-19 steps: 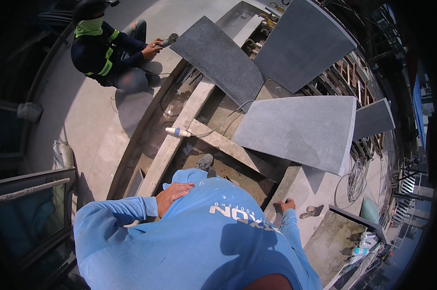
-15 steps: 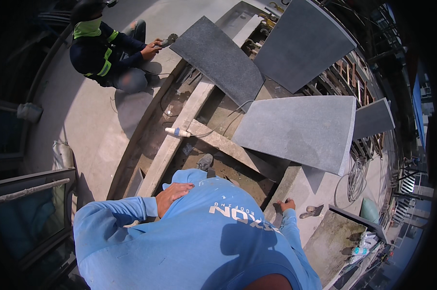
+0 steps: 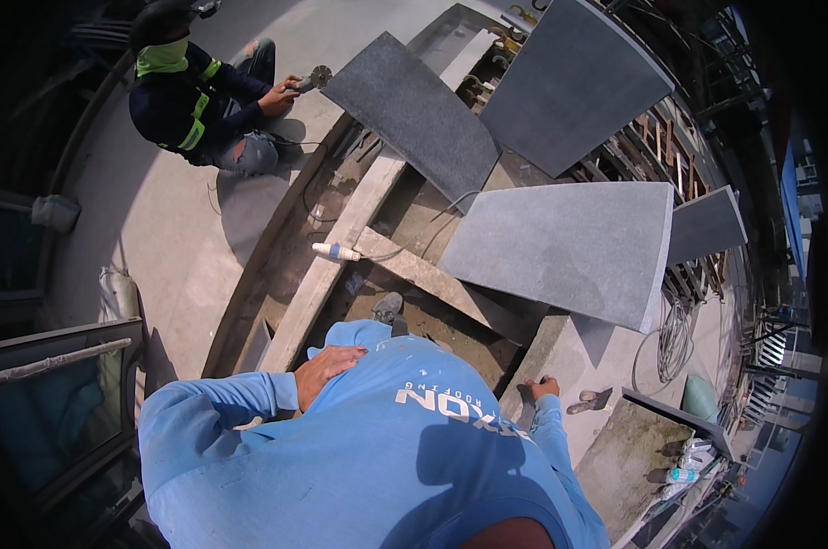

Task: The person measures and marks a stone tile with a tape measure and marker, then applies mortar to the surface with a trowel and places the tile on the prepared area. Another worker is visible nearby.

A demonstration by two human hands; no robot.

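My left hand (image 3: 329, 373) lies flat on the blue cloth over my lap, fingers stretched and together, holding nothing. On the right, my right hand (image 3: 544, 388) rests at the edge of a concrete ledge (image 3: 544, 352); its fingers look apart, with nothing visible in them. Ahead of me, a large light-grey stone slab (image 3: 560, 242) with a curved right edge lies across the supports. A darker speckled slab (image 3: 414, 114) sits beyond it to the left, and another dark slab (image 3: 574, 87) is farther back.
At the upper left a person (image 3: 203, 101) crouches holding an angle grinder (image 3: 313, 79). A white cable connector (image 3: 336, 251) lies on a concrete beam (image 3: 306, 311). Open pits lie between the beams. At right are a trowel-like tool (image 3: 589, 401), coiled cable (image 3: 676, 339) and a mortar-stained slab (image 3: 629, 467).
The co-worker has shifted slightly left, and the grinder in their hands has moved a little left with its disc tilted more toward view. My hands and the slabs stay in place.
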